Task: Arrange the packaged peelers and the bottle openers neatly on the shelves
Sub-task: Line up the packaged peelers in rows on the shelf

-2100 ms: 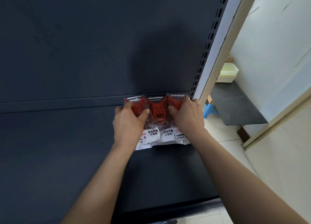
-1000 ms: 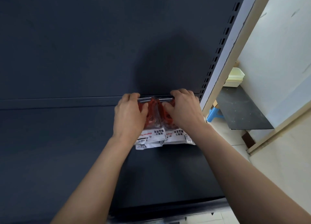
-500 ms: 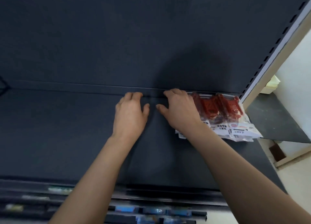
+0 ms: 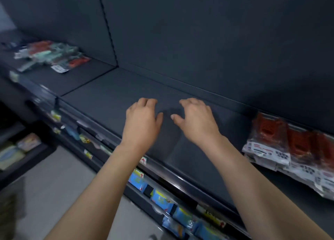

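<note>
Dark grey metal shelf board (image 4: pixel 108 99). Left of row of red peelers in clear printed packets (image 4: pixel 296 149): left hand (image 4: pixel 142 120) and right hand (image 4: pixel 197 120), both empty, fingers loosely bent. Far left of that row: jumbled heap of red and mint packets (image 4: pixel 52 57). Best fetched few at once, butted squarely against row's left end.

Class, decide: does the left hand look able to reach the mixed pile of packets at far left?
Probably yes: the left hand holds nothing, and only bare shelf lies between it and the pile.
</note>
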